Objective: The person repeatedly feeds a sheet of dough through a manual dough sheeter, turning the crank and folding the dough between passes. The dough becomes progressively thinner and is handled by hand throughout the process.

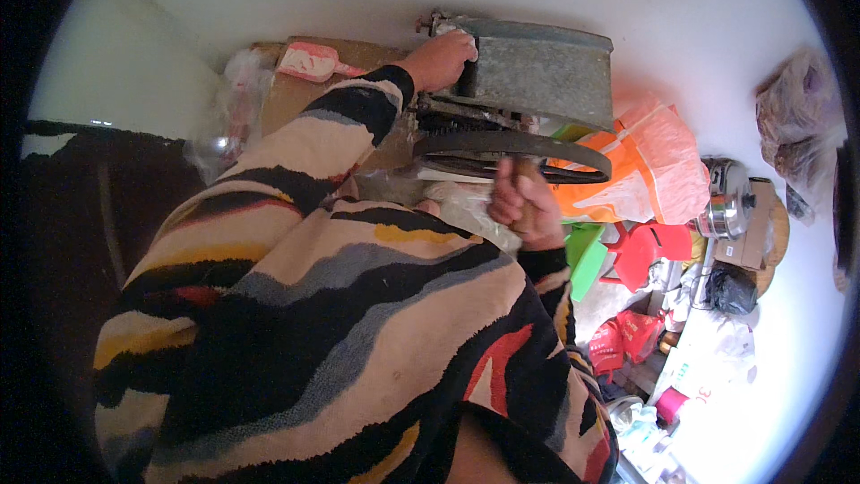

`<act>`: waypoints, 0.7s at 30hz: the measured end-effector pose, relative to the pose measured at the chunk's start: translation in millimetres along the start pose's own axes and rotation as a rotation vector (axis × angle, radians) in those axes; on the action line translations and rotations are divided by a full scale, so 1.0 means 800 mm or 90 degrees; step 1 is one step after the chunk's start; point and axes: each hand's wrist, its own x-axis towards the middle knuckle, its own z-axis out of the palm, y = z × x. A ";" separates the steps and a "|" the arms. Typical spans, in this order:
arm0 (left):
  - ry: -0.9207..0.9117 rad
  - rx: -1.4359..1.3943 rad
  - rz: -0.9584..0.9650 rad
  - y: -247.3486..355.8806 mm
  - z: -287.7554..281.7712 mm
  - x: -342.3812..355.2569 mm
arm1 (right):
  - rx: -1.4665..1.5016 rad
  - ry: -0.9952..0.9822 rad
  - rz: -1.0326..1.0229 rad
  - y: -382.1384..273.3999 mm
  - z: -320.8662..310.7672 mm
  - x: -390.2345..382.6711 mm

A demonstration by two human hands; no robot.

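A grey metal machine [542, 67] with a box-like top and a large dark flywheel [582, 161] stands at the upper middle of the head view. My left hand [434, 63] is at the box's left end, its fingers curled down onto a whitish lump or powdery patch that I cannot make out. Below the wheel's rim, my right hand [524, 202] grips the wheel's upright wooden handle [522, 166]. A pink scoop [309, 63] with white residue lies on cardboard [291, 94] left of the machine.
An orange bag [654, 161] sits right of the wheel. Red stools [640, 255], a green plastic item [584, 260], steel pots [721, 215] and cluttered bags fill the right side. A plastic bag [233, 99] lies at the left. Wrapped bundles [788, 108] are against the right wall.
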 end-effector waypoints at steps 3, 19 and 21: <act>0.041 -0.064 -0.013 -0.002 -0.006 -0.006 | -0.095 0.089 -0.088 -0.034 -0.004 -0.046; -0.082 -0.027 -0.618 -0.068 0.035 -0.213 | -0.512 0.617 -0.244 -0.070 -0.076 -0.111; -0.132 0.059 -0.557 -0.076 0.059 -0.226 | -0.523 0.641 -0.245 -0.068 -0.080 -0.112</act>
